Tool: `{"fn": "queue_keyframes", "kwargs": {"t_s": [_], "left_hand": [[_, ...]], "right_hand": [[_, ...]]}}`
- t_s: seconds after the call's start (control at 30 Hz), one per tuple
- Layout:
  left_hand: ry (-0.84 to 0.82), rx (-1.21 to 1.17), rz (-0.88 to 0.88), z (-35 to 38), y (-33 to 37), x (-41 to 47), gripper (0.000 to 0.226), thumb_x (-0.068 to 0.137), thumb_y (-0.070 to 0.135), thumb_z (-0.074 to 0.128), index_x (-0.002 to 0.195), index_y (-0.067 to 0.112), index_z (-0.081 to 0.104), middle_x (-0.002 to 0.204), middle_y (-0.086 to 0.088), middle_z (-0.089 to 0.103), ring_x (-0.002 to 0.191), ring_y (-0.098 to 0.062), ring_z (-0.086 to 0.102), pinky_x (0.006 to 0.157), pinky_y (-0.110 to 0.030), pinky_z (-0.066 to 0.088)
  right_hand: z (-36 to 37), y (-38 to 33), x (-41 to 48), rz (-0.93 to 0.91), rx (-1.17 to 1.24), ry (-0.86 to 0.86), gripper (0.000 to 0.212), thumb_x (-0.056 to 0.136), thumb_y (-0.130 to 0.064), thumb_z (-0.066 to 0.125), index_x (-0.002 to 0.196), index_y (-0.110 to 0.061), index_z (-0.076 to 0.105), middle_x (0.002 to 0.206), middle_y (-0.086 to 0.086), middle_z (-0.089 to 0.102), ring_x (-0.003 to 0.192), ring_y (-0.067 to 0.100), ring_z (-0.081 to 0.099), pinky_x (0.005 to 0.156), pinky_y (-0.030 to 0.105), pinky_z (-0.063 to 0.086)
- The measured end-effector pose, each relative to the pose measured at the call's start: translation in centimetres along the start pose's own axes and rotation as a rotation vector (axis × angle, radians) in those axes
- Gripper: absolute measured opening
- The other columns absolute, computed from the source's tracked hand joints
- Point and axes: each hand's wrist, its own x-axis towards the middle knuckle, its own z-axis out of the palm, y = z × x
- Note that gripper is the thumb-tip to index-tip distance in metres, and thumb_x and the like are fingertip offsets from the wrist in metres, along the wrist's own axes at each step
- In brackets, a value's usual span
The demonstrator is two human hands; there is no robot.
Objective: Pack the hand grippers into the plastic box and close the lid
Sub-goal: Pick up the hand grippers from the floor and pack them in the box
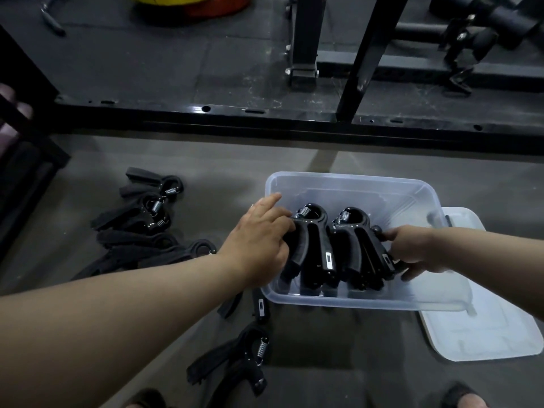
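Inside clear rectangular plastic box (347, 184) | left hand (259, 240) clamps left bunch of black sprung hand grippers (312, 245), right hand (412, 248) clamps right bunch (356, 242) | held on edge, likely saving room | loose grippers (141, 225) left of box | pale flat lid (485, 334) off, at right

Two bare arms, with no sleeve in view on either. The left forearm (117, 304) looks long and broad through the wide-angle lens, and the right forearm (485, 245) looks slimmer. The left hand (256, 240) and right hand (412, 248) are both uncovered. Along the bottom edge the left foot (144, 399) and right foot (463, 396) show in dark, open-toed footwear, dim and partly cut off.
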Motion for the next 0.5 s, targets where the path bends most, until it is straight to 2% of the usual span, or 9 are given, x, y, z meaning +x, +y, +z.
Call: {"fn": "queue_keyframes", "kwargs": {"t_s": [0.13, 0.27, 0.4, 0.5], "left_hand": [[-0.003, -0.006, -0.007, 0.1, -0.1, 0.1, 0.04, 0.08, 0.019, 0.042, 0.111, 0.017, 0.066, 0.132, 0.004, 0.057, 0.146, -0.021, 0.021, 0.116, -0.048, 0.025], [-0.026, -0.008, -0.018, 0.1, 0.0, 0.1, 0.041, 0.081, 0.021, 0.04, 0.112, 0.018, 0.066, 0.134, 0.006, 0.055, 0.147, -0.019, 0.017, 0.116, -0.048, 0.024], [-0.019, -0.015, -0.016, 0.0, 0.1, 0.0, 0.04, 0.08, 0.021, 0.04, 0.111, 0.019, 0.066, 0.132, 0.006, 0.056, 0.147, -0.019, 0.017, 0.116, -0.047, 0.024], [-0.022, -0.012, -0.018, -0.1, 0.2, 0.0, 0.04, 0.081, 0.019, 0.041, 0.111, 0.018, 0.067, 0.132, 0.006, 0.056, 0.147, -0.018, 0.016, 0.119, -0.041, 0.02]], "right_hand": [[0.2, 0.4, 0.3, -0.002, 0.052, -0.008, 0.051, 0.09, 0.002, 0.022, 0.109, -0.025, 0.062, 0.084, 0.012, 0.067, 0.078, 0.028, 0.061, 0.068, 0.031, 0.049], [0.3, 0.2, 0.1, -0.015, 0.119, -0.018, 0.044, 0.091, 0.003, 0.025, 0.104, -0.013, 0.064, 0.081, 0.012, 0.064, 0.077, 0.028, 0.06, 0.076, 0.036, 0.047], [0.4, -0.3, 0.5, -0.047, 0.224, 0.096, 0.033, 0.092, -0.002, 0.035, 0.099, -0.021, 0.061, 0.081, 0.009, 0.062, 0.073, 0.027, 0.058, 0.071, 0.036, 0.049], [0.2, -1.0, 0.6, -0.095, 0.199, 0.158, 0.022, 0.089, -0.01, 0.041, 0.09, -0.015, 0.062, 0.082, 0.008, 0.06, 0.076, 0.025, 0.056, 0.074, 0.036, 0.048]]}}
